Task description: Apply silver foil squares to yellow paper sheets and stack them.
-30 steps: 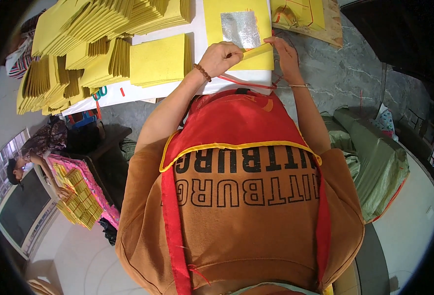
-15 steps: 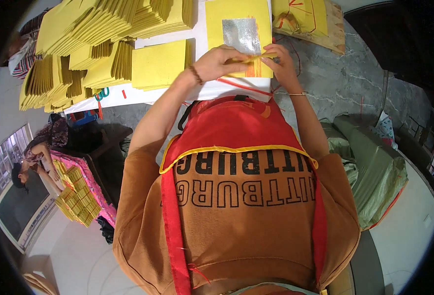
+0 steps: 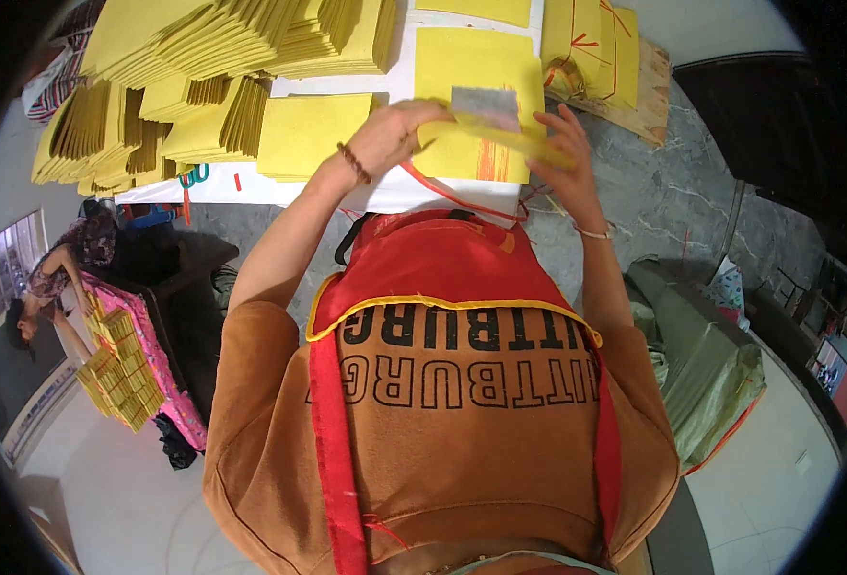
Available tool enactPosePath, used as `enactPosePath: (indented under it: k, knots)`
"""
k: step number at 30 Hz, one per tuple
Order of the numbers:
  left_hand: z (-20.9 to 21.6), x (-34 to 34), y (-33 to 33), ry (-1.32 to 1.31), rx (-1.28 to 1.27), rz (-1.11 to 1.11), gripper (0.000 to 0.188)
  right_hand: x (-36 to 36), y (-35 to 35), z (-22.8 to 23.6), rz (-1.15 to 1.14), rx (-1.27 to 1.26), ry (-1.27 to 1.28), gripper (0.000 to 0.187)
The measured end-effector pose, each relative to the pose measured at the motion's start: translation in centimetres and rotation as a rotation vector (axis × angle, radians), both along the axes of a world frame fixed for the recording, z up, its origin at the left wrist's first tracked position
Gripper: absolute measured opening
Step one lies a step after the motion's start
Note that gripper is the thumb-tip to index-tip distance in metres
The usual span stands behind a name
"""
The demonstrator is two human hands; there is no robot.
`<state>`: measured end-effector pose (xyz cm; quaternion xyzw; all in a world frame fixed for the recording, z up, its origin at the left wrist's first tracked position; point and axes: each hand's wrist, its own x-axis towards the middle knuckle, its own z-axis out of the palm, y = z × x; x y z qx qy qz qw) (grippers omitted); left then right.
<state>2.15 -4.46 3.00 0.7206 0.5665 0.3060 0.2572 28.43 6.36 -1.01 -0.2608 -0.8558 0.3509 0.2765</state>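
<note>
A folded yellow paper sheet [image 3: 500, 136] is held above the table, its outline blurred. My left hand [image 3: 394, 139], with a beaded bracelet at the wrist, has its fingers closed on the sheet's left end. Around the right end, my right hand [image 3: 569, 163] has its fingers apart; whether they touch the paper is unclear. Beneath both hands lies a flat stack of yellow paper [image 3: 476, 57] with a silver patch [image 3: 484, 98] and orange-red streaks, partly covered by the held sheet. A red strip [image 3: 442, 192] runs along the near edge.
Piles of folded yellow paper [image 3: 193, 38] fill the table's left, beside another yellow stack [image 3: 316, 134]. Green-handled scissors [image 3: 193, 176] lie at the near edge. Tied yellow bundles [image 3: 591, 48] rest on a board at right. Another person [image 3: 59, 278] works at a pink-covered table at left.
The held yellow sheet has turned and shifted slightly downward. My right hand's fingers have spread from their pinch, and my left hand has moved slightly left. The whole view has shifted a little.
</note>
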Motion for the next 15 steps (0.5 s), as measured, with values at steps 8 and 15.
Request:
enactPosePath:
  k: [8,15]
  knots:
    - [0.1,2.7,-2.4,-0.080,-0.375,0.221,0.035,0.3,-1.8,0.1,0.091,-0.686,0.037,0.033]
    - [-3.3,3.4,-0.8,-0.151,-0.352,0.596,0.034,-1.6,-1.3,-1.7,-0.202,-0.813,0.109,0.035]
